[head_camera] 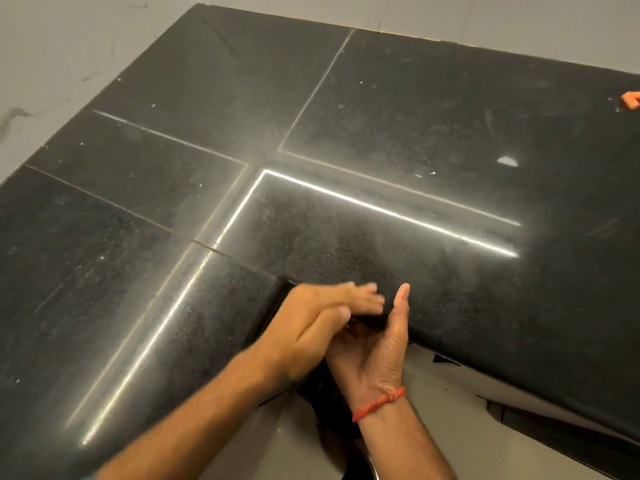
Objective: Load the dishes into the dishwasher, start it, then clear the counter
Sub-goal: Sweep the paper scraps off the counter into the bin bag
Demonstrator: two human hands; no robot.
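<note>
A black polished stone counter (pixel 346 98) fills the view, with pale seams and bright light reflections across it. At its inner corner edge my left hand (pixel 311 327) lies flat and blurred, fingers together, over the cupped palm of my right hand (pixel 377 344). My right hand sits palm up just below the counter edge, thumb raised, with a red thread on the wrist. Whether anything lies in the right palm is hidden by the left hand. Small white crumbs (pixel 507 160) dot the counter.
An orange object (pixel 630 100) is cut off by the right edge on the counter. Pale marble wall (pixel 52 64) runs behind the counter at left and back. Below the counter edge are a grey floor (pixel 450 410) and a dark shape (pixel 325 403).
</note>
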